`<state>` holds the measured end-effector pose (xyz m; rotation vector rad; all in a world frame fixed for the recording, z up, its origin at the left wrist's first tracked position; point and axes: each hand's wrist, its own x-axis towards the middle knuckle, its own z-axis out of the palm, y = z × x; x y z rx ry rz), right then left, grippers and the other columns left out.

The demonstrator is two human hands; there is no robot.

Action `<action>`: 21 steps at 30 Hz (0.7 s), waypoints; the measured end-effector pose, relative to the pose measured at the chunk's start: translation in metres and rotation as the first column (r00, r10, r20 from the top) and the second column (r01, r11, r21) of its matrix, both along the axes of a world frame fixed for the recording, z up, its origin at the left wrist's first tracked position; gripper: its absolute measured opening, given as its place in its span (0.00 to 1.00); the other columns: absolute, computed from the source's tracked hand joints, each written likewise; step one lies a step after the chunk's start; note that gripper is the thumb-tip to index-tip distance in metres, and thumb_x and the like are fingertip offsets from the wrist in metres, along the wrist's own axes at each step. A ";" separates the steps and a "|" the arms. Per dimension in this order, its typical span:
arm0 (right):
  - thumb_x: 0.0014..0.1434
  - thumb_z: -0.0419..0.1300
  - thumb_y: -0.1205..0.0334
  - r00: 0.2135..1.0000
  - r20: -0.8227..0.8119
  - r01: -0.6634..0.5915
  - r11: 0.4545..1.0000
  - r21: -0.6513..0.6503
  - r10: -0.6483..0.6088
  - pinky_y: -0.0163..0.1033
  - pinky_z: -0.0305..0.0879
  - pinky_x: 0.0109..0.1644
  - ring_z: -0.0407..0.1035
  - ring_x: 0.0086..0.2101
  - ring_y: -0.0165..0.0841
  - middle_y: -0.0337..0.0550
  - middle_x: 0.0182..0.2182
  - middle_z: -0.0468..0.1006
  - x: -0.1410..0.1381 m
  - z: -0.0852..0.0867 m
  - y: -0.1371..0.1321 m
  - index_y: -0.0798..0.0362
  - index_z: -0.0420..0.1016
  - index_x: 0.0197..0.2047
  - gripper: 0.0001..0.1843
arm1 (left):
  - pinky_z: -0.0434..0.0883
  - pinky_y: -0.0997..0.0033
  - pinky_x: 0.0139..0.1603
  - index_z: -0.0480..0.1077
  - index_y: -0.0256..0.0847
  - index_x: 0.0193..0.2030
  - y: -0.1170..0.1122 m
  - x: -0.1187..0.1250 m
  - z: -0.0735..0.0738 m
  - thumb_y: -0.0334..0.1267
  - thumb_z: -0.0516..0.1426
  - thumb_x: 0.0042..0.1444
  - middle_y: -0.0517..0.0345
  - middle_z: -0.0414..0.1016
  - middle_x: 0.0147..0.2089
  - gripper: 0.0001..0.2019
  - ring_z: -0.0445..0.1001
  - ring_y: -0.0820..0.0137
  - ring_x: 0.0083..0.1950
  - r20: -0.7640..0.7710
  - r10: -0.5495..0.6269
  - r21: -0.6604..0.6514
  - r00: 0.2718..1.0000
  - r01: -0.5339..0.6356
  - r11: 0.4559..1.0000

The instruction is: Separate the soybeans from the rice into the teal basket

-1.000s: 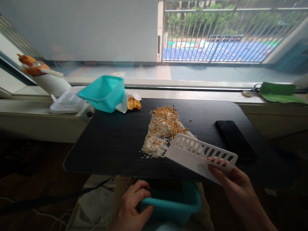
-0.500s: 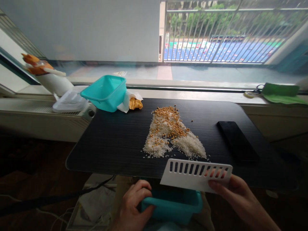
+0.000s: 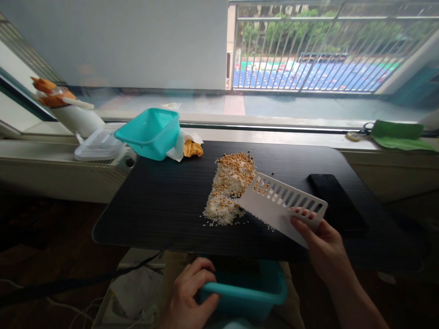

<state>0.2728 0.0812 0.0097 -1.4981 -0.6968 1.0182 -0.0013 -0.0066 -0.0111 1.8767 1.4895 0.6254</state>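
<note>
My right hand [image 3: 320,237] grips a white slotted plastic scraper [image 3: 265,208] by its right end, tilted over the table. Its left end meets a pile of white rice grains [image 3: 222,212] mixed with yellow soybeans [image 3: 236,160]. Part of the pile's right side is hidden behind the scraper, though grains show through the slots. Below the table's front edge, my left hand [image 3: 194,292] is closed on the left rim of a turquoise plastic tub [image 3: 247,294]. The inside of that tub is dark, and its contents cannot be made out.
On the black table [image 3: 154,214], a black phone [image 3: 338,201] lies at right. A second turquoise tub [image 3: 151,135] leans at the back left beside crumpled orange cloth [image 3: 192,148]. A clear lid [image 3: 99,144] rests on the radiator. Green cloth [image 3: 399,135] lies on the sill.
My right hand has moved the scraper up and forward from the table's front edge to the right side of the pile. My left hand and the tub have stayed nearly still.
</note>
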 end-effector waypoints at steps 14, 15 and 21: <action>0.39 0.76 0.52 0.993 -0.091 -0.081 0.993 -0.084 0.073 0.35 0.72 0.40 0.75 0.34 0.35 0.38 0.33 0.83 0.013 0.007 -0.022 0.46 0.83 0.33 0.17 | 0.73 0.71 0.41 0.73 0.42 0.29 0.002 0.002 0.000 0.25 0.57 0.47 0.56 0.76 0.39 0.08 0.78 0.65 0.40 0.021 0.015 -0.017 1.000 -0.015 1.000; 0.39 0.76 0.52 0.992 -0.089 -0.093 0.992 -0.085 0.085 0.34 0.72 0.41 0.75 0.35 0.35 0.38 0.34 0.83 0.013 0.007 -0.023 0.47 0.84 0.33 0.16 | 0.73 0.71 0.41 0.73 0.42 0.29 0.002 0.002 0.000 0.25 0.57 0.47 0.56 0.76 0.39 0.08 0.78 0.65 0.40 0.023 0.016 -0.014 1.000 -0.015 1.000; 0.42 0.74 0.51 0.965 -0.058 -0.262 0.955 -0.140 0.256 0.33 0.71 0.40 0.75 0.35 0.36 0.39 0.33 0.84 0.018 0.015 -0.032 0.47 0.84 0.33 0.14 | 0.73 0.72 0.41 0.72 0.41 0.28 0.001 0.003 0.002 0.25 0.57 0.48 0.56 0.76 0.39 0.07 0.78 0.66 0.40 0.044 0.025 0.003 0.999 -0.026 1.000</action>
